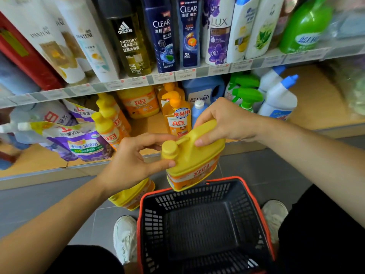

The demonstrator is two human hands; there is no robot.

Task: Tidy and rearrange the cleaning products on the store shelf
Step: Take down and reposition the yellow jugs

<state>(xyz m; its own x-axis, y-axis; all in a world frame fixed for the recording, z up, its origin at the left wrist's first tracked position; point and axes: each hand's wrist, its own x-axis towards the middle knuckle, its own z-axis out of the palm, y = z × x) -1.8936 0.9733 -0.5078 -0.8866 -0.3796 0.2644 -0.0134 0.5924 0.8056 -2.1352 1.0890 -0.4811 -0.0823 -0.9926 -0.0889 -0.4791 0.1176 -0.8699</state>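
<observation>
A: Head view. Where was the yellow plastic jug-shaped detergent bottle with the orange label (pixel 194 165)?

B: In the air and tilted, with its base just above the far edge of the black mesh plastic basket with the red rim (pixel 158 224). It was in front of the lower wooden shelf (pixel 314 99) and apart from it.

A: State of each grip?

B: The right grip (pixel 223 123) was closed round the moulded handle at the top, fingers curled over it and thumb on the near face. The left grip (pixel 132 161) pinched the round yellow screw cap (pixel 169 149) between forefinger and thumb.

A: Handling?

B: Judgement only. The walls look rigid, smooth and probably slick. The plastic is opaque, so fill level could not be read; assume it is full and heavy. The handle should carry the load. The hold on the cap only steers, and twisting there might loosen it. Support the base when setting it down.

A: Other items?

B: A second yellow bottle with the same label (pixel 132 194) was at the basket's left corner over the grey tiled floor (pixel 49 202), partly hidden by the left wrist.
</observation>
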